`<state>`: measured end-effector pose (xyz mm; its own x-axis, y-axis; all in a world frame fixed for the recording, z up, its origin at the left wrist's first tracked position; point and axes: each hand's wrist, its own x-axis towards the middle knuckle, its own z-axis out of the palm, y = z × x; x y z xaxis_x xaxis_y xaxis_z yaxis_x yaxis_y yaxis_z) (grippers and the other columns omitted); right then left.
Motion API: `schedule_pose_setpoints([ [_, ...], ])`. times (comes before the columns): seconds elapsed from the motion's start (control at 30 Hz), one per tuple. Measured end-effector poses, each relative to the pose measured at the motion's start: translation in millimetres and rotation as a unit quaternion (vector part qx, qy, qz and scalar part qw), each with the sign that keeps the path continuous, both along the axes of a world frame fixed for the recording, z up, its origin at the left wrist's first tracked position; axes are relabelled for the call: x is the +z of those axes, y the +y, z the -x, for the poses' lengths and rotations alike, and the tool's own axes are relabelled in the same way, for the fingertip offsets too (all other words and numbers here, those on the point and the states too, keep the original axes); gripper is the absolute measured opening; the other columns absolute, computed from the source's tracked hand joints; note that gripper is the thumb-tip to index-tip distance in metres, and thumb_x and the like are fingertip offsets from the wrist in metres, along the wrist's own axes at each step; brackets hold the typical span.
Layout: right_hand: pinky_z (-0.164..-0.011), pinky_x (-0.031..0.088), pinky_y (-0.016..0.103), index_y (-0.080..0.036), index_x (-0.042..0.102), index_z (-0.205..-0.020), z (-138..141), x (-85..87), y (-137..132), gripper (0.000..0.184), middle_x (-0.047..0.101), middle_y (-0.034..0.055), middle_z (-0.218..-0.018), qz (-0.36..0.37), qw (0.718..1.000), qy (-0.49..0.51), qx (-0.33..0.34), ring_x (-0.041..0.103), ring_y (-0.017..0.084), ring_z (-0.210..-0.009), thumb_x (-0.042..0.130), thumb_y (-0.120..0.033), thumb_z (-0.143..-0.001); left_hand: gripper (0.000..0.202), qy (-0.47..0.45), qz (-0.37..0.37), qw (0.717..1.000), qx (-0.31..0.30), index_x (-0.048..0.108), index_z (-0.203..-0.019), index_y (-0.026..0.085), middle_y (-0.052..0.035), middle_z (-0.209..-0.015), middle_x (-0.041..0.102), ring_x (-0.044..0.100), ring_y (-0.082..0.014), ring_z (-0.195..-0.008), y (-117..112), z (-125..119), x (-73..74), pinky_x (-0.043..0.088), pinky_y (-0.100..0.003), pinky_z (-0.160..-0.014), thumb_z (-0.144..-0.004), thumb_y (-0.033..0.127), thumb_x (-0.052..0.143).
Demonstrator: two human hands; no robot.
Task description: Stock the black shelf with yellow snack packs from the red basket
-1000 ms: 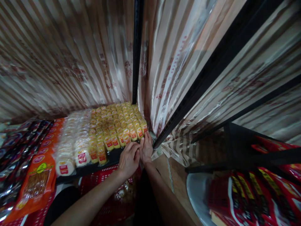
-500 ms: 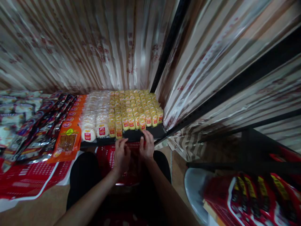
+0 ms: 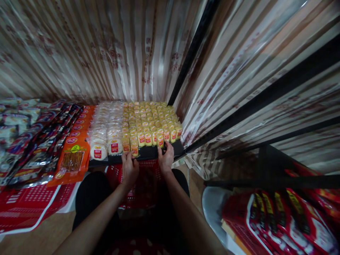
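Note:
Small yellow clear-wrapped snack cakes (image 3: 148,137) with red labels stand upright in tight rows on a black shelf (image 3: 148,153). My left hand (image 3: 130,169) is at the front of the left-hand rows, fingertips up against the lower edge of the foremost packets (image 3: 134,146). Its fingers are stretched out and the thumb is apart. My right hand (image 3: 166,158) is at the lower edge of another front packet (image 3: 159,139), thumb and forefinger spread; I cannot tell whether they touch it. Round white wrapped crackers (image 3: 98,150) stand in rows left of the cakes.
An orange snack bag (image 3: 73,159) and dark shiny packets (image 3: 39,152) lie at left, above a red basket (image 3: 29,202). Another red basket (image 3: 142,187) sits between my knees. A black post (image 3: 186,67) and striped curtain (image 3: 127,53) stand behind. Red packs (image 3: 281,216) are at lower right.
My left hand has moved left and up to the foremost left packets. My right hand stays by the same front packet, a little higher. The view has shifted slightly.

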<state>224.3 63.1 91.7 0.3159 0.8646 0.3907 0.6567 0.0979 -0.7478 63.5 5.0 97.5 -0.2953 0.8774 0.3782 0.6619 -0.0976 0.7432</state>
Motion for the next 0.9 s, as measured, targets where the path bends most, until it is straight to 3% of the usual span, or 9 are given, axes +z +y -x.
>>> schedule_pose_setpoints([
  [0.23,-0.086,0.044,0.038,-0.014,0.05,-0.119,0.0,-3.4,5.5,0.041,0.06,0.0125,-0.105,0.019,0.999,-0.041,-0.011,0.053,0.023,-0.098,0.049,-0.034,-0.083,0.031,0.023,-0.01,0.999,0.042,0.053,-0.108,0.013,-0.0112,-0.101,0.046,0.051,-0.022,-0.097,2.6,-4.0,-0.6,0.047,-0.039,-0.087,-0.079,0.009,0.042],
  [0.43,-0.084,0.044,0.037,-0.015,0.052,-0.116,-1.4,-3.8,7.6,0.039,0.061,0.0117,-0.102,0.019,0.998,-0.057,-0.02,0.054,0.023,-0.096,0.048,-0.036,-0.084,0.035,0.003,0.062,0.996,0.067,0.05,-0.112,0.015,-0.0115,-0.11,0.044,0.056,-0.0185,-0.086,-0.1,-7.6,4.9,0.051,-0.035,-0.075,-0.077,0.012,0.05],
  [0.9,-0.081,0.044,0.035,-0.014,0.053,-0.115,0.3,-2.5,7.2,0.039,0.061,0.0113,-0.099,0.015,0.998,-0.056,-0.022,0.055,0.022,-0.093,0.047,-0.037,-0.084,0.035,0.01,0.009,1.0,0.021,0.048,-0.113,0.014,-0.0112,-0.108,0.044,0.052,-0.0147,-0.08,0.6,-9.6,-4.6,0.049,-0.035,-0.081,-0.079,0.007,0.044],
])
